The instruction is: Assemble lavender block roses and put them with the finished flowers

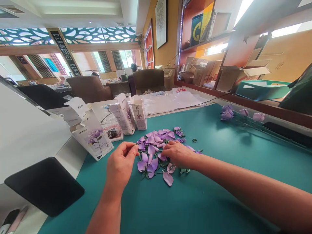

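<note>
A heap of purple plastic petals and dark green stem pieces lies on the green table mat. At the heap's left edge, my left hand pinches thumb against forefinger; a sliver of something small and dark shows there, too small to name. Over the right side of the heap, my right hand reaches down with bent fingers among the pieces. Its fingertips are partly hidden, and what they hold, if anything, does not show. Two pale pink petals sit at the heap's near side, beside a green leafy piece.
Opened flower-kit boxes stand at the back left, near a black flat pad. Assembled purple flowers lie at the back right by a long black object. A small dark green round part rests right of the heap.
</note>
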A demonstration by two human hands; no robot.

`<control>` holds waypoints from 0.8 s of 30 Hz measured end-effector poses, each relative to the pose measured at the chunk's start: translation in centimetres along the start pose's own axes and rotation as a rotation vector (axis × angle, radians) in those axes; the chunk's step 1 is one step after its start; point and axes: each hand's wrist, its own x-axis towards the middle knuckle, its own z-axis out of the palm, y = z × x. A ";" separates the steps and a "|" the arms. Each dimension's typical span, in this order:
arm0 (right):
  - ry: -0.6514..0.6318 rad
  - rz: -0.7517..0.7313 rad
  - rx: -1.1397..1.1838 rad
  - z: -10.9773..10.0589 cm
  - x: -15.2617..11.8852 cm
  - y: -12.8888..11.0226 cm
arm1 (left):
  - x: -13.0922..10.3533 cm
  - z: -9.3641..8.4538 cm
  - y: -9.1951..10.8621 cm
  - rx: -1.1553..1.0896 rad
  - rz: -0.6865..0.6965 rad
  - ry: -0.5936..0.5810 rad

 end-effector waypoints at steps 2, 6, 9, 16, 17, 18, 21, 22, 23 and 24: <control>0.027 0.031 0.003 -0.4 0.7 0.3 | 0.1 0.0 -0.1 0.008 0.001 -0.019; 0.029 0.096 -0.058 -0.8 2.7 0.2 | 0.2 0.0 0.0 0.035 -0.006 -0.030; -0.014 0.107 -0.096 -0.4 3.8 -0.4 | 0.2 0.0 0.0 0.047 -0.017 -0.034; 0.019 0.018 -0.007 0.3 3.7 0.7 | 0.5 0.5 -0.4 0.064 -0.019 -0.059; 0.025 0.037 -0.011 0.2 3.6 1.1 | 0.5 0.5 -0.5 0.069 -0.021 -0.062; 0.029 0.051 -0.020 0.1 3.4 1.5 | 0.5 0.5 -0.5 0.074 -0.024 -0.059; 0.029 0.058 -0.041 -0.2 2.5 2.4 | 0.4 0.6 -0.5 0.086 -0.031 -0.057; 0.029 0.060 -0.043 -0.2 2.1 2.7 | 0.4 0.6 -0.6 0.093 -0.029 -0.059; 0.027 0.063 -0.041 -0.2 1.7 2.9 | 0.5 0.6 -0.6 0.101 -0.026 -0.066; 0.024 0.071 -0.035 -0.1 1.3 3.1 | 0.5 0.6 -0.7 0.110 -0.020 -0.073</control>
